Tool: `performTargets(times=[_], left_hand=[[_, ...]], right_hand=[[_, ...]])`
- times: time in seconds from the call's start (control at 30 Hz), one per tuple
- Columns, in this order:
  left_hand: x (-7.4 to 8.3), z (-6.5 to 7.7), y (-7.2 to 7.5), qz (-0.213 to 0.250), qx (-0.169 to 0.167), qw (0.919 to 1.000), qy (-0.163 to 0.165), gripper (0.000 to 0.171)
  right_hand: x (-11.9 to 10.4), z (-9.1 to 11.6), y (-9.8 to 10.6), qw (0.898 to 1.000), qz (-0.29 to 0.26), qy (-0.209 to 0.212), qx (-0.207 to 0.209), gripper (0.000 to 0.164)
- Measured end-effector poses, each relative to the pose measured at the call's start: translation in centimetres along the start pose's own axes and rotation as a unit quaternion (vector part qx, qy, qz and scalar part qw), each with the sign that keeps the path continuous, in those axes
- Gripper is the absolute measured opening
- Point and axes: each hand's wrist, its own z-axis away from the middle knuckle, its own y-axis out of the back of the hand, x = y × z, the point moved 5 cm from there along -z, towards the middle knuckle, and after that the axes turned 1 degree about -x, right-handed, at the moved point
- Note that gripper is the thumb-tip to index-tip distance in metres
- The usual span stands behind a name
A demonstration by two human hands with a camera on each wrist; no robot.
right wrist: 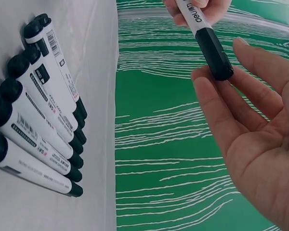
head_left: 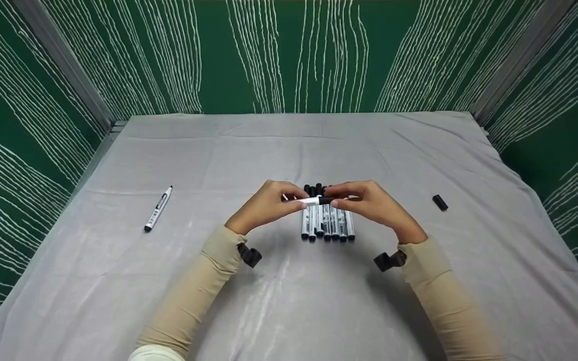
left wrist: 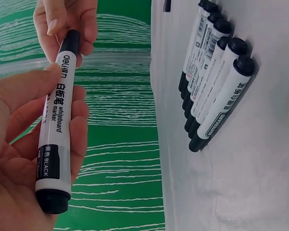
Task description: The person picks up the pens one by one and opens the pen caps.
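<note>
My left hand (head_left: 268,204) grips a white whiteboard marker (left wrist: 58,115) with a black cap (right wrist: 214,55) on its far end; the print reads "BLACK". At that capped end is my right hand (head_left: 377,205), its fingers loosely bent and its thumb clear of the marker in the right wrist view. Fingertips of this hand are at the cap's end; whether they touch it is hard to tell. Below both hands, a row of several capped markers (head_left: 326,223) lies side by side on the cloth, its upper part partly hidden by the hands.
A single marker (head_left: 158,209) lies slanted at the left of the grey cloth (head_left: 279,155), its narrow tip bare. Far to the right lies a loose black cap (head_left: 439,202). Green walls with white streaks (head_left: 319,55) rise behind and at both sides of the table.
</note>
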Motion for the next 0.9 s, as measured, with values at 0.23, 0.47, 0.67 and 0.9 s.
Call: performTargets(times=[0.23,0.47,0.67,0.9], left_hand=[[0.1,0.1,-0.2,0.004,-0.006,1.0000,-0.004,0.017],[0.5,0.1,-0.4,-0.003,-0.017,0.9996,-0.021,0.017],[0.7,0.2,-0.4,-0.008,-0.022,0.9991,-0.034,0.018],[0.8,0.3,-0.4,-0.021,-0.028,0.9983,-0.047,0.019]], right_hand=[[0.0,0.0,-0.4,1.000,0.000,0.004,0.005,0.036],[-0.3,0.0,-0.9,0.999,0.040,0.027,0.013,0.029],[-0.6,0.1,-1.2,0.994,0.081,0.063,0.021,0.023],[-1.2,0.2,-1.5,0.982,0.135,0.129,0.032,0.020]])
